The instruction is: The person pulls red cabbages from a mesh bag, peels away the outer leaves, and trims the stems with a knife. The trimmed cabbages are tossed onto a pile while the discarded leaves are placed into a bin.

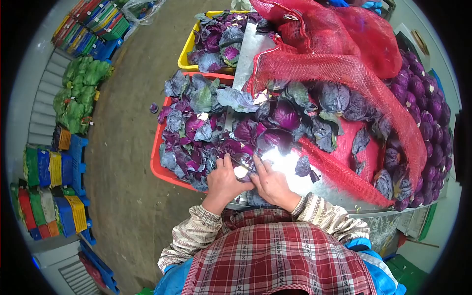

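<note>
Between my two hands, at the table's near edge, is a red cabbage (241,161) with its pale cut stem end facing up. My left hand (222,181) is closed around its left side, thumb toward the stem. From the right, my right hand (273,184) grips the same head with bent fingers. A thin dark line crosses the cabbage between the hands; I cannot make out whether it is a blade. Just beyond lies another purple cabbage (275,140). To the left, a red crate (156,160) is heaped with loose purple and grey-green outer leaves (191,130).
A red mesh sack (339,64) drapes across the metal table (339,189), with leafy cabbages (334,97) beside it. Trimmed cabbages (432,123) are piled at the right. Behind the red crate stands a yellow crate (184,54) of leaves. Stacked crates (49,164) line the left wall.
</note>
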`<state>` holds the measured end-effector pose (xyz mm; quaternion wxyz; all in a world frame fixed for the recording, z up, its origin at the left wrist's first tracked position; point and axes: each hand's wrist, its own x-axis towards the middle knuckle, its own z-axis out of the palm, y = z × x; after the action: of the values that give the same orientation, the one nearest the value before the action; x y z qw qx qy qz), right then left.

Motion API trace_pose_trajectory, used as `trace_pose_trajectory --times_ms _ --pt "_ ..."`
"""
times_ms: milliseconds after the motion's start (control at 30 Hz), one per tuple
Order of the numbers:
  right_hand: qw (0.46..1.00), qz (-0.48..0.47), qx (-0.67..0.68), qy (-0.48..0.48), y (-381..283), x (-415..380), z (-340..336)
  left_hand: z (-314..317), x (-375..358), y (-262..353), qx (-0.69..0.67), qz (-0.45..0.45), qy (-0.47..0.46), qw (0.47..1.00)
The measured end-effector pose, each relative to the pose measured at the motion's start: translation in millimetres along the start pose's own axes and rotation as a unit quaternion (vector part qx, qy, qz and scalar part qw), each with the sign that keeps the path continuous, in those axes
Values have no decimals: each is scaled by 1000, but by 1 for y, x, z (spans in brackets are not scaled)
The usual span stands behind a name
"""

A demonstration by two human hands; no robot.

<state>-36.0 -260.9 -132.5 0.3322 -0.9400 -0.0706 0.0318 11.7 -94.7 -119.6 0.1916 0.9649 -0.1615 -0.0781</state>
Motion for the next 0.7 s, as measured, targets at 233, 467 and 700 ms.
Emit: trace_pose_trajectory --times_ms 233,467,700 --pt "1000 15 1 -25 11 23 11 15 -18 20 6 -9 39 999" --pt "987 2 155 28 15 57 3 19 -30 14 -53 -104 77 990" --pt "990 52 62 114 15 48 -9 10 -30 8 -124 -103 62 985"
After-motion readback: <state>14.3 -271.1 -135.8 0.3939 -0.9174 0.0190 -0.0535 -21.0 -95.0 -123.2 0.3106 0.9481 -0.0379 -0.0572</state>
